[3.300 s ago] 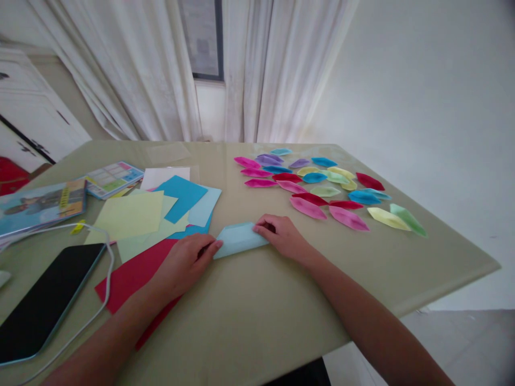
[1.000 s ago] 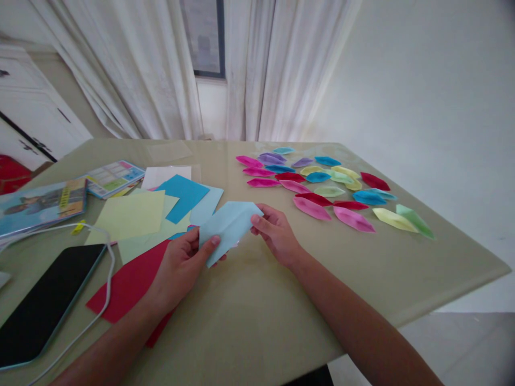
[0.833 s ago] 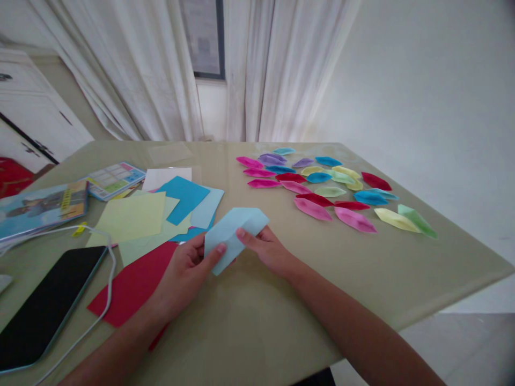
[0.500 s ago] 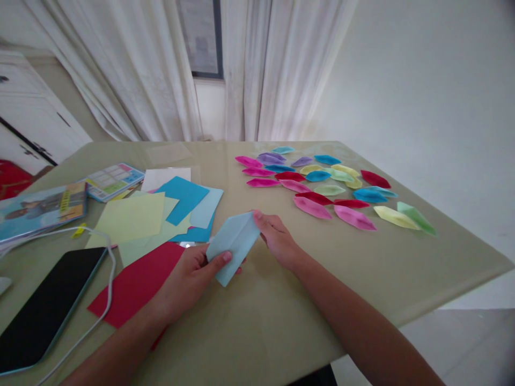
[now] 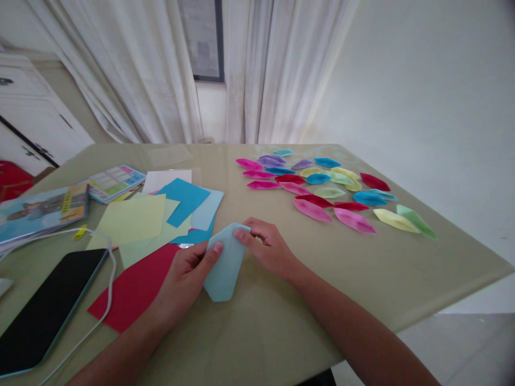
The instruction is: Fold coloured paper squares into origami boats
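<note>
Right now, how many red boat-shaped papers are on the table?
4: the first, second and third each lie just behind a pink one; the fourth lies farther right, behind the blue ones. Any tucked underneath would be hidden.

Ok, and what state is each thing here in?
Light blue paper: folded, held by both hands
Left hand: gripping the paper's left edge
Right hand: pinching its upper right corner
Colored paper pieces: folded, spread out
Red sheet: lying flat
Pale yellow sheet: lying flat
Phone: screen dark
Book: closed
Curtains: partly open
</note>
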Available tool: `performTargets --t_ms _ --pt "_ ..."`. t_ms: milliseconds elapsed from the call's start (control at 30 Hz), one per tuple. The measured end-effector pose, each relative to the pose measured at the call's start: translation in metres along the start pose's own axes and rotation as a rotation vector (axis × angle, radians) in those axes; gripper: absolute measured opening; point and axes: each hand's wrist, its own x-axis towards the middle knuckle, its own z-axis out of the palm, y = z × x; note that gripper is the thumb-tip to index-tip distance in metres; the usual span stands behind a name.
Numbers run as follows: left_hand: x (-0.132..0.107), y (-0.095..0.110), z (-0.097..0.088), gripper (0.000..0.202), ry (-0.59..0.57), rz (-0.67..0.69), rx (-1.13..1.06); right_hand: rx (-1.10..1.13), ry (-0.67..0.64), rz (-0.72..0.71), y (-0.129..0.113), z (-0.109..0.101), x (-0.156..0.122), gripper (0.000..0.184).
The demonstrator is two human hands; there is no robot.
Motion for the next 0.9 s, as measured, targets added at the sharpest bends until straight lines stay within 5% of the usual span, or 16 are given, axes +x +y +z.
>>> performTargets --t_ms 133,300,500,700,900 --pt "0.0004 0.0002 0.0007 0.048 0.066 0.08 0.097 -0.112 -0.022 -0.055 0.0002 -0.0007 -0.0004 0.053" --pt "-0.001 0.0007 0.0021 0.043 -0.004 0.167 0.199 -0.096 0.16 -0.073 -0.0026 0.0018 -0.0023 0.045" --pt "0.0002 0.0058 0.0051 0.032 0.063 0.17 0.069 -0.086 0.037 -0.145 -0.0028 0.0011 -0.0024 0.032" --pt "0.0022 -0.0003 0.0034 0.028 0.041 0.145 0.078 -0.172 0.161 -0.244 -0.0008 0.004 -0.0047 0.01" --pt "0.0026 0.0 0.0032 0.03 0.129 0.132 0.061 -0.203 0.203 -0.277 0.0014 0.0069 -0.006 0.007"
